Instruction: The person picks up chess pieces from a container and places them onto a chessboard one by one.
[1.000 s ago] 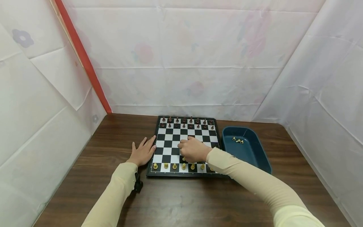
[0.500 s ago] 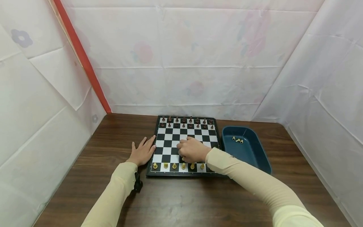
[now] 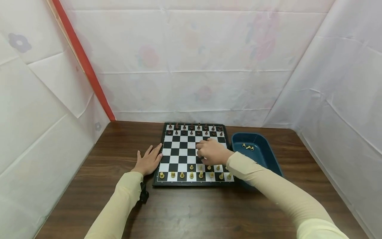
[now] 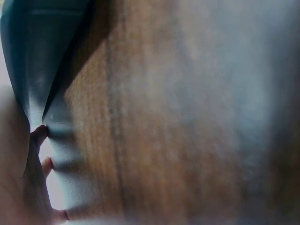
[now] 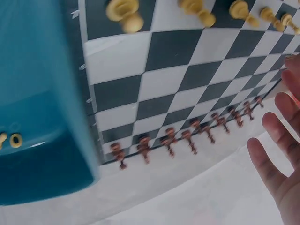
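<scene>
My left hand [image 3: 147,163] lies with its fingers spread against the left edge of the chessboard [image 3: 178,159]; part of that hand shows dimly in the left wrist view. Over the board's right half hovers my right hand [image 3: 213,151], its fingers loosely bent. In the right wrist view those fingers [image 5: 274,140] stand apart with no piece between them. A yellow pawn [image 3: 191,167] stands just left of and below this hand, in a row with several more. Behind them on the near rank stand yellow pieces [image 3: 182,175]. Dark brown pieces [image 3: 191,132] fill the two far ranks.
A blue tray [image 3: 270,158] sits against the board's right side, partly under my right sleeve. Loose yellow pawns [image 3: 248,147] lie in it. White patterned sheets [image 3: 191,86] wall the wooden table [image 3: 191,212] at the back and both sides.
My right hand has let go of the yellow pawn and moved right, its fingers loosening. The pawn stays upright on its square. My left hand keeps its place at the board's edge.
</scene>
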`<state>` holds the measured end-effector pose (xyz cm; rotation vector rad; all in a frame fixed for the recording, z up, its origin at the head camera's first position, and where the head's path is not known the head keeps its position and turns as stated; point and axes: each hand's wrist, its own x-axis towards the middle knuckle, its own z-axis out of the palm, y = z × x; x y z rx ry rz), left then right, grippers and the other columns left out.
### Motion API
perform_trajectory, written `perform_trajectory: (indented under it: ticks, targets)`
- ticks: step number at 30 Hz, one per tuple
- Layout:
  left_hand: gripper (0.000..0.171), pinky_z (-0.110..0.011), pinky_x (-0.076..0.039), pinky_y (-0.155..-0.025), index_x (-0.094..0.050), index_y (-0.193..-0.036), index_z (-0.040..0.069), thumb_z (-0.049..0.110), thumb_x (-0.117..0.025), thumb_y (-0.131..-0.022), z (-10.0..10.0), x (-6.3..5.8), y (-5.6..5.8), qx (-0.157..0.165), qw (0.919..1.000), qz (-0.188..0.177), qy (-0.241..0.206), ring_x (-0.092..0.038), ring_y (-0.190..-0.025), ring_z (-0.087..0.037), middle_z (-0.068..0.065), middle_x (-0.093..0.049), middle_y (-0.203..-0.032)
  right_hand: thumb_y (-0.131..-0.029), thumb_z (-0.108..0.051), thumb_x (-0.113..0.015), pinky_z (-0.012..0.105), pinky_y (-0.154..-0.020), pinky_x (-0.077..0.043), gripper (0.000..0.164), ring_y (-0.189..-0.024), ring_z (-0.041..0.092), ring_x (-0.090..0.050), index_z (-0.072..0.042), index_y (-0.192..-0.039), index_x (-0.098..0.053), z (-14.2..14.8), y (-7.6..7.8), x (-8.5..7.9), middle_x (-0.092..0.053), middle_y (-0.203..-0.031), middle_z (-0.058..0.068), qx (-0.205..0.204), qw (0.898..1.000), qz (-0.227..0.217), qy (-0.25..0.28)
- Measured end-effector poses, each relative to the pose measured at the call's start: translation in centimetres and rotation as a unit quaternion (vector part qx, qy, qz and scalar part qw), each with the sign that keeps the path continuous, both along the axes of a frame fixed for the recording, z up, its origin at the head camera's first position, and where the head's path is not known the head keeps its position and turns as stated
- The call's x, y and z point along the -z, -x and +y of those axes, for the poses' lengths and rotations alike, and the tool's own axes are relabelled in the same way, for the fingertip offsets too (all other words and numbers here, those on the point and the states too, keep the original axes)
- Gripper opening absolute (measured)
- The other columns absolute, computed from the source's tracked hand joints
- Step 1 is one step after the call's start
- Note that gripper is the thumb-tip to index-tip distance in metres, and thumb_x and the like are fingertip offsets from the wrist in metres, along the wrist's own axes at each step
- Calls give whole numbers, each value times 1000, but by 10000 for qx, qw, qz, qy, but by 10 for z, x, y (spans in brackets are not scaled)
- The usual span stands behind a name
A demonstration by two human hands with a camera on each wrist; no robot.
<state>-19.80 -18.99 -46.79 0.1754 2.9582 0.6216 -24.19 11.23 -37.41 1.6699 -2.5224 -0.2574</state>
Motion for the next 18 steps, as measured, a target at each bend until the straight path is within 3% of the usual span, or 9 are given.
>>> perform_trajectory:
  ticks: [10,18]
  targets:
    - [55,-70,7,-102,-18,-154,15,37,-30,-105,0,0,1,9,10000,5,-12,-16,-142,-37,-11,-27,-155,-78,-25,-74,31,-60,-41,6,-76,14,-51,-19,-82,-75,38,11,-13,-57,-83,-4,522,9985,156,86]
    - [55,-70,8,-102,-18,-154,15,37,-29,-105,-2,0,2,12,10000,9,-26,-15,-142,-37,-11,-26,-155,-77,-21,-74,30,-59,-34,6,-74,15,-48,-18,-82,-76,73,20,-15,-58,-84,-3,973,9950,175,134]
